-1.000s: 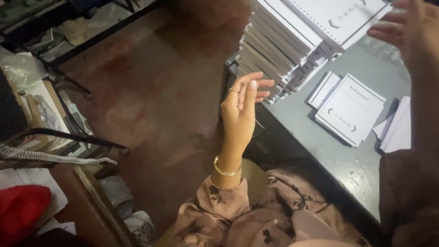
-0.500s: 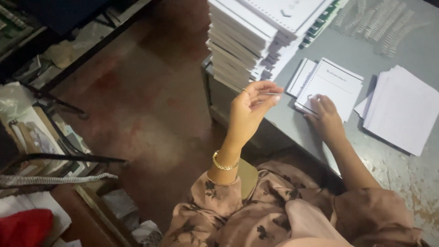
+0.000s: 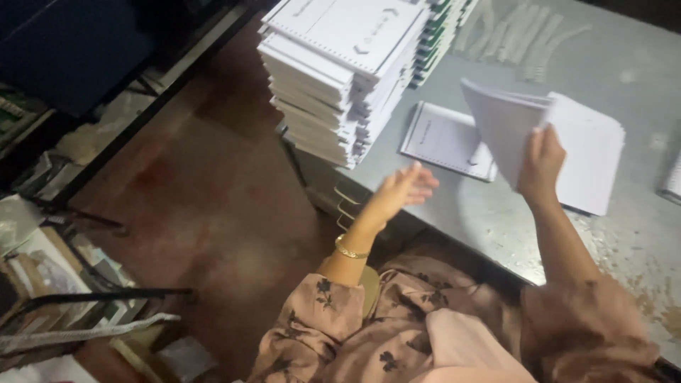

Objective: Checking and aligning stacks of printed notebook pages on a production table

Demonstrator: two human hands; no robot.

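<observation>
Right hand [image 3: 543,159] is raised above the grey table [image 3: 496,220], fingers and thumb pinched on the near edge of a thin batch of white sheets [image 3: 507,128] — the batch is lifted clear of the table, tilted up toward the far left, its lower part in front of the flat stack of white paper [image 3: 592,152] that lies on the table to the right. Left hand [image 3: 401,191] hovers at the near-left edge of the table, fingers loosely spread and pointing right, holding nothing; it is motion-blurred, so finer finger position cannot be told. A gold bangle [image 3: 351,250] sits on the left wrist. Between the two hands, flat on the table, lies a white punched cover sheet [image 3: 443,138], partly hidden by the lifted sheets. At the far left corner of the table stands a tall stack of white bound pads [image 3: 333,78], just beside the left hand but not touching it. Farther back — a scatter of pale spiral bindings [image 3: 528,39] on the bare table surface. Both sleeves [image 3: 340,319] are pink with a dark floral print. Left of the table, a reddish-brown floor [image 3: 198,206] and dark metal shelving [image 3: 85,191] with clutter.
</observation>
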